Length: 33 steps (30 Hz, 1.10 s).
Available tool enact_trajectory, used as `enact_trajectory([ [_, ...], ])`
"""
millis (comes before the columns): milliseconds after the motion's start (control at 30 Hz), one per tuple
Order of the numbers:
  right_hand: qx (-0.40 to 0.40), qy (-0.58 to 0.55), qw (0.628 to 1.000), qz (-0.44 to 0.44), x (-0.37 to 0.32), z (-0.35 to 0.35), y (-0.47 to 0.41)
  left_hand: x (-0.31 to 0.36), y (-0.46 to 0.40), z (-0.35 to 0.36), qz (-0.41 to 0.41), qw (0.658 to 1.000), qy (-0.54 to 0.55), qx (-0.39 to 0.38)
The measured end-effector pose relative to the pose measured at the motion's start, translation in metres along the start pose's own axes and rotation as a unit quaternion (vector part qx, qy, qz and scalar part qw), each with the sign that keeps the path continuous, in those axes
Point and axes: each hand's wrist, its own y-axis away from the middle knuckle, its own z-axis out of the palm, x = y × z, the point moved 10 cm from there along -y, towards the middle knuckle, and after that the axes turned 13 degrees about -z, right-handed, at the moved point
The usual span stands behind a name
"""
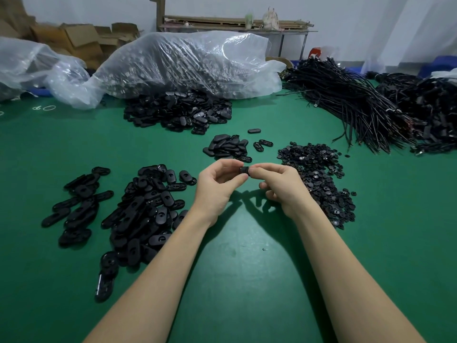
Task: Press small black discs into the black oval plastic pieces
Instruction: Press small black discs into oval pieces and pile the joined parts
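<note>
Above the green table (235, 243), my left hand (217, 184) and my right hand (279, 184) meet at their fingertips. Between them sits a small black piece (244, 170), pinched from both sides; most of it is hidden by the fingers, so I cannot tell whether it is an oval piece, a disc or both. A heap of small black discs (319, 174) lies just right of my right hand. Black oval pieces lie in a pile (146, 209) left of my left hand, and a smaller stack of ovals (227, 146) sits beyond the hands.
A big mound of oval pieces (178, 112) spills from a clear plastic bag (188, 63) at the back. Bundles of black cables (358, 105) fill the right rear. More ovals (76, 201) are scattered at the far left. Cardboard boxes (81, 38) stand behind.
</note>
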Motion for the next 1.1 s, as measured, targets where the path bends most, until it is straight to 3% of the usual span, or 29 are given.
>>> enact_trajectory([
  [367,0.004,0.004,1.0,0.017,0.006,-0.005,-0.002,0.0,0.001,0.002,-0.003,1.0,-0.015,-0.01],
  [533,-0.036,-0.038,0.998,0.03,0.007,-0.002,-0.001,0.0,0.002,0.003,-0.012,1.0,-0.001,-0.023],
  [733,-0.04,-0.032,0.999,0.0,0.001,-0.001,-0.002,0.0,0.001,0.001,-0.017,1.0,-0.004,-0.013],
  [1100,-0.073,-0.119,0.987,0.076,0.011,0.01,0.005,-0.005,0.002,0.006,-0.052,0.998,0.004,-0.031],
])
